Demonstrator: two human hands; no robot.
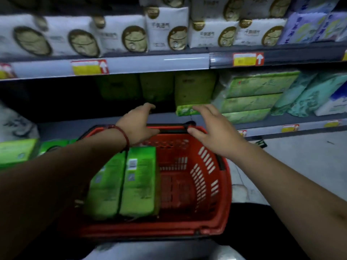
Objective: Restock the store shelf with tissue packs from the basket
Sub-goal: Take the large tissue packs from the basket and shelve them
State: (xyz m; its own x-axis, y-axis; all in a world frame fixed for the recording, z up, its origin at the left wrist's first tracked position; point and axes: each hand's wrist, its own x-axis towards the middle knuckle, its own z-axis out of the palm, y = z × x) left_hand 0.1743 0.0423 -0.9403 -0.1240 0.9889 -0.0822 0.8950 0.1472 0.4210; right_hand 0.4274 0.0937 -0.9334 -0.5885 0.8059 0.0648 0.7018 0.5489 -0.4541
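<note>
Overhead, both hands spread and empty, left (138, 122), right (212, 132); green tissue packs (139, 182) below in the red basket (212, 184).

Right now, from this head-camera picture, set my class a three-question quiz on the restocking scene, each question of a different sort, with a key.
1. True or false: the red basket is empty.
2. How many green tissue packs stand in the basket?
3. The right hand reaches toward: A) a green pack on the shelf; B) a white pack above; C) the floor.

Key: 1. False. 2. Two, side by side on the basket's left. 3. A; its fingertips are at that pack, while the left hand is open beside it, holding nothing.
</note>
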